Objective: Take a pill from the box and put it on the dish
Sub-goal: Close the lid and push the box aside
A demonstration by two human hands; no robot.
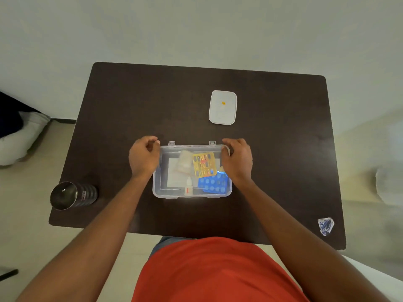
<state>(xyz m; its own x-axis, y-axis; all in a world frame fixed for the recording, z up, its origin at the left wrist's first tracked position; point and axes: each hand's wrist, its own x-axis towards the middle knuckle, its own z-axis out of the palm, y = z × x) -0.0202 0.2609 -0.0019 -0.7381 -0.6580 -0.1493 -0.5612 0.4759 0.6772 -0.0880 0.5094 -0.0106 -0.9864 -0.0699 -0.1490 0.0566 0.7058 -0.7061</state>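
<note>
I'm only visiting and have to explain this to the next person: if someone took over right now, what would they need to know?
Left hand: curled at the far left corner of the clear plastic box, apparently gripping its rim or lid.
Right hand: the same at the far right corner.
In the box: yellow blister pack, blue blister pack, small dropper bottle.
White dish: farther back on the dark table, with one small orange pill on it.
Done: apparently a pill is on the dish.
Left: likely only closing the box; whether the lid is shut is unclear.
</note>
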